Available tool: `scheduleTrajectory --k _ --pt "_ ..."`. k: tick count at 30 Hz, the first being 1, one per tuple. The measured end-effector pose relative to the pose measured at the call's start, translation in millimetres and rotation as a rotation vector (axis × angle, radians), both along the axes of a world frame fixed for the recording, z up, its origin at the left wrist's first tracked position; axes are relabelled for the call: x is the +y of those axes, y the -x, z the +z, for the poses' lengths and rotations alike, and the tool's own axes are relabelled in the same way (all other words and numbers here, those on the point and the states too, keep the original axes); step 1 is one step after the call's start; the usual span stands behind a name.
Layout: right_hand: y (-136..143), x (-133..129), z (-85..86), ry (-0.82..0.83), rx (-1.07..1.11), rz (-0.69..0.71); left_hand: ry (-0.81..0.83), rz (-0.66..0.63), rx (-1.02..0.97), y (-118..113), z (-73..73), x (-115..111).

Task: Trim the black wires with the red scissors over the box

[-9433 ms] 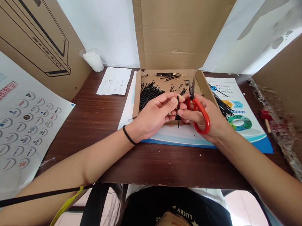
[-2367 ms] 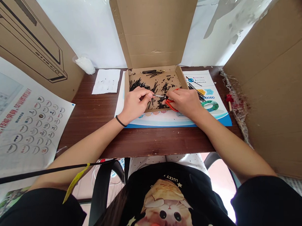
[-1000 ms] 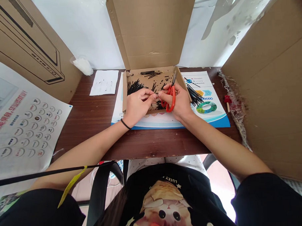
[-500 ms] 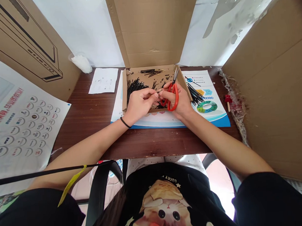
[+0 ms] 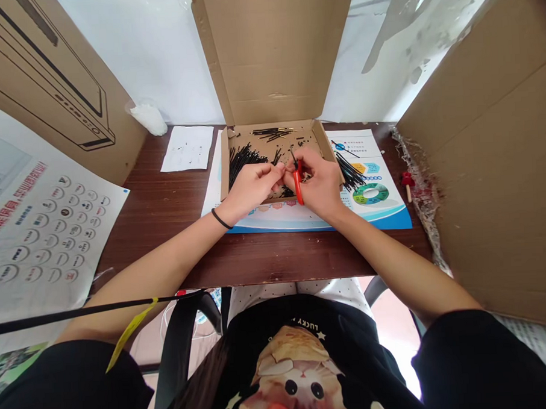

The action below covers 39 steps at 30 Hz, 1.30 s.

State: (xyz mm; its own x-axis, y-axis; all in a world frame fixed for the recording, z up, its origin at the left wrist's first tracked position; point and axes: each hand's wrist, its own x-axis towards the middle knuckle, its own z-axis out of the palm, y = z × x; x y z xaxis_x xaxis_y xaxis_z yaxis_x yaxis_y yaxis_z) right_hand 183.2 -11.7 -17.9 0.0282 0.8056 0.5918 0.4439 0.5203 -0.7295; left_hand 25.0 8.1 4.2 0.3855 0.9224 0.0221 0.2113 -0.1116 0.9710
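Observation:
Red-handled scissors are held in my right hand, their dark blades angled up and away from me. My left hand is closed in a pinch, its fingertips meeting those of the right over the near part of an open cardboard box. What the left fingertips pinch is too small to make out. In the box, a bundle of thin black sticks lies beside the left hand, and several gold-tipped black sticks rest at the back. Small black scraps are scattered on the box floor.
More black sticks lie right of the box on a printed sheet. A white paper with dark bits is at the left. Cardboard walls flank the brown table. A small red object stands near the right edge.
The scissors have turned in my right hand, from blades pointing up to the right to handles seen nearly edge-on and blades nearer the left fingertips. My left hand stays pinched.

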Motion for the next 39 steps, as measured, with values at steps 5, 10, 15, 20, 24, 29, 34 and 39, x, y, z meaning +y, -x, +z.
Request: scheduleTrajectory --k 5,10,15,20,24,29,34,39 --pt "5.6 -2.0 2.1 0.000 -0.015 -0.045 0.263 -0.026 -0.162 -4.1 3.6 -1.8" --pt "2.6 6.5 0.3 0.024 -0.014 -0.143 0.176 0.107 -0.145 -10.5 4.8 -14.4" --pt "-30.2 24.6 -3.4 0.046 0.113 -0.298 0.045 0.143 -0.192 -3.2 9.4 -20.8" --pt "-36.5 23.0 -1.9 0.113 0.048 -0.217 0.049 0.041 -0.156 6.5 4.5 -7.5" --pt "-30.3 16.5 -1.9 0.193 0.070 -0.122 0.100 0.011 -0.175 8.3 -3.3 -1.0" --pt "-19.1 11.8 3.0 0.291 0.351 0.100 0.115 -0.039 -0.181 5.7 -2.5 -2.3" --pt "-2.0 5.5 5.0 0.388 0.487 0.245 0.121 -0.087 -0.123 5.2 -2.6 -3.3" --pt "2.2 3.3 1.9 0.389 0.501 0.267 0.136 -0.091 -0.123 5.4 -4.1 -2.9"
